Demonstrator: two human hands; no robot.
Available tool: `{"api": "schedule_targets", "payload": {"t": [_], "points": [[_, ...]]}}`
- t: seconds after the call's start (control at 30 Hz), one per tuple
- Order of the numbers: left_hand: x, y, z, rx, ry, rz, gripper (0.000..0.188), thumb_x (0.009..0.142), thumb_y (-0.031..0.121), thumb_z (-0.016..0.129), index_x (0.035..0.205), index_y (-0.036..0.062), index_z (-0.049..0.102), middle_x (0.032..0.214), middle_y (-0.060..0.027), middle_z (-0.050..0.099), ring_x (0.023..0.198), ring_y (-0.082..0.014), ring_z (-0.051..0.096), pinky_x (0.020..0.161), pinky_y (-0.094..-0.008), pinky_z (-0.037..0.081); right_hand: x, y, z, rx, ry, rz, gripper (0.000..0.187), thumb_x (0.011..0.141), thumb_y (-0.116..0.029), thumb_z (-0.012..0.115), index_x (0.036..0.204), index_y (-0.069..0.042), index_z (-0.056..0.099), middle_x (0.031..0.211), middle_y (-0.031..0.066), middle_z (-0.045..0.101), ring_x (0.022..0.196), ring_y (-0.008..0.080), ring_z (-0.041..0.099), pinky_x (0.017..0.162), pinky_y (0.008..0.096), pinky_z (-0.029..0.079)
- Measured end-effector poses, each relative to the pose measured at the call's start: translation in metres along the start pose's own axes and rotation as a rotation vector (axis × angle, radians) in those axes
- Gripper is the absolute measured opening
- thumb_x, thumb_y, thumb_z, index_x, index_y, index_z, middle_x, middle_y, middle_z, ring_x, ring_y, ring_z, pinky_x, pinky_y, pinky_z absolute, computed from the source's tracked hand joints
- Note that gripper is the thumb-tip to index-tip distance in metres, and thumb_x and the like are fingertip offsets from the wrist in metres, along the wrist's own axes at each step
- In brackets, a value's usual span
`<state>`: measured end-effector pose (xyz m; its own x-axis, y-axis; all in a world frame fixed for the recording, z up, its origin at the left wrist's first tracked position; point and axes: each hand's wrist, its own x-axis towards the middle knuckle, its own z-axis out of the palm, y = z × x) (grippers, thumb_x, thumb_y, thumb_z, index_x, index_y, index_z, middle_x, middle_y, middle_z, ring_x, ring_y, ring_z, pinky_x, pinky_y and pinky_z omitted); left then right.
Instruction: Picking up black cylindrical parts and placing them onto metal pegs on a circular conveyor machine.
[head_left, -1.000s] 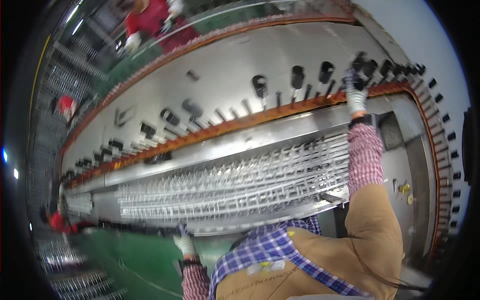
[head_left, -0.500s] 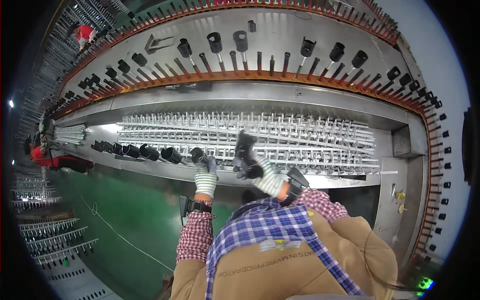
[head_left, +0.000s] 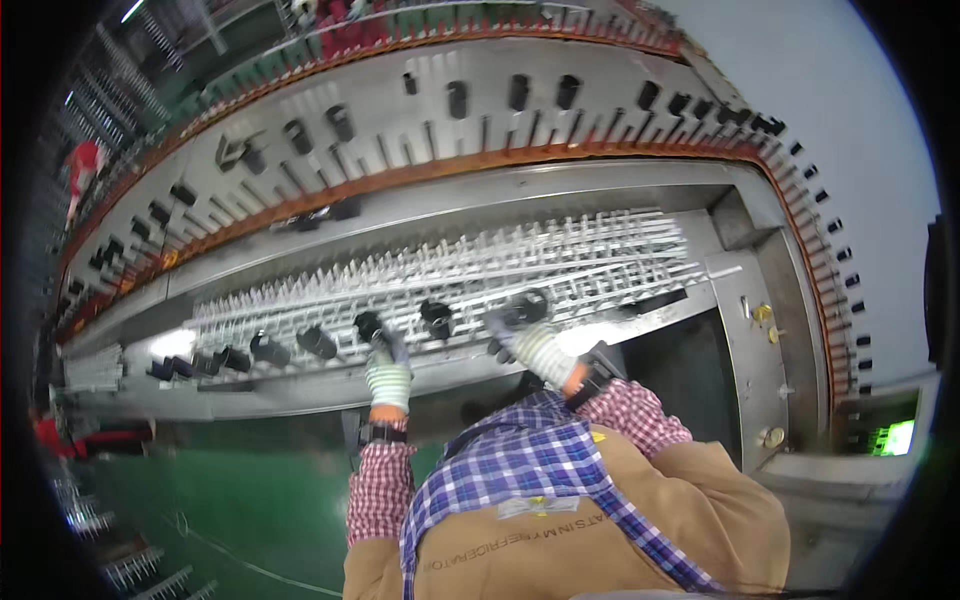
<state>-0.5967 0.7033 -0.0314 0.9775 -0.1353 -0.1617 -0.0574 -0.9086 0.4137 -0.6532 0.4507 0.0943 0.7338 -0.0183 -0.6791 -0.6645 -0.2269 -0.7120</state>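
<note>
My left hand (head_left: 388, 368), in a grey and striped glove, is closed at the near side of a black cylindrical cup (head_left: 369, 325) on the metal racks (head_left: 470, 260). Further right, my right hand (head_left: 530, 345), gloved alike, grips another black cylindrical part (head_left: 527, 304) over the racks' near edge. Between the hands a separate black cup (head_left: 436, 318) sits on the racks, touched by neither. More black cups (head_left: 268, 348) stand in a row to the left. Motion blur softens the fingers of both hands.
Behind the metal trough (head_left: 480, 185) runs an orange conveyor rail (head_left: 470, 160) with upright pegs, several bearing black cups (head_left: 457, 100). It curves round on the right. Brass-coloured knobs (head_left: 765, 314) sit on the right panel. Green floor (head_left: 250, 480) shows at lower left; a person in red (head_left: 85, 165) is far left.
The view has turned, shifting the racks down and left. My right hand has lowered to the racks' near edge. A black cup now sits between my hands, where none stood before.
</note>
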Motion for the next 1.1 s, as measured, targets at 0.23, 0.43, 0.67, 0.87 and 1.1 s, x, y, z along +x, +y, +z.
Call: {"api": "schedule_targets", "payload": {"t": [0.23,0.43,0.67,0.87,1.1], "points": [[0.001,-0.012,0.011,-0.388,-0.041,-0.224,0.057,0.078,0.026,0.055,0.125,0.0010,0.033,0.107,-0.0239,0.050,0.086,-0.0298,0.054,0.072,-0.0343,0.044,0.037,0.054,0.011,-0.486,0.154,-0.330,0.037,0.077,-0.033,0.059,0.089,0.002,0.054,0.062,0.0151,0.057,0.055,0.0238,0.055,0.050,0.0347,0.043],[-0.001,0.000,0.032,-0.552,0.419,-0.170,0.037,0.084,0.030,0.048,0.093,-0.0062,0.051,0.091,-0.0224,0.058,0.084,-0.0356,0.056,0.069,-0.0407,0.043,-0.018,0.026,-0.084,0.055,-0.589,-0.495,0.049,0.085,-0.030,0.049,0.122,-0.001,0.036,0.097,0.0134,0.056,0.085,0.0170,0.052,0.073,0.0286,0.045],[-0.003,0.012,0.024,0.102,0.130,-0.492,0.052,0.081,0.024,0.049,0.121,-0.0074,0.035,0.125,-0.0275,0.035,0.115,-0.0300,0.040,0.094,-0.0340,0.035,0.109,0.070,-0.406,0.295,0.875,-0.485,0.039,0.082,-0.029,0.050,0.106,0.002,0.049,0.087,0.0112,0.060,0.074,0.0191,0.056,0.064,0.0326,0.046],[-0.031,0.093,0.046,-0.275,1.004,-0.322,0.035,0.081,0.012,0.054,0.112,-0.0011,0.045,0.109,-0.0176,0.052,0.095,-0.0315,0.052,0.086,-0.0391,0.040,0.165,0.039,-0.548,0.127,0.894,-0.375,0.059,0.074,-0.037,0.059,0.116,0.001,0.044,0.104,0.0232,0.055,0.097,0.0311,0.054,0.082,0.0348,0.041],[-0.051,0.182,0.078,-0.629,0.860,-0.440,0.035,0.081,0.000,0.050,0.115,-0.0016,0.043,0.102,-0.0142,0.054,0.085,-0.0191,0.051,0.080,-0.0302,0.042,0.109,0.029,-0.562,0.652,0.732,-0.857,0.033,0.079,-0.034,0.056,0.094,-0.004,0.054,0.081,0.0069,0.058,0.073,0.0188,0.056,0.068,0.0312,0.047]]}}
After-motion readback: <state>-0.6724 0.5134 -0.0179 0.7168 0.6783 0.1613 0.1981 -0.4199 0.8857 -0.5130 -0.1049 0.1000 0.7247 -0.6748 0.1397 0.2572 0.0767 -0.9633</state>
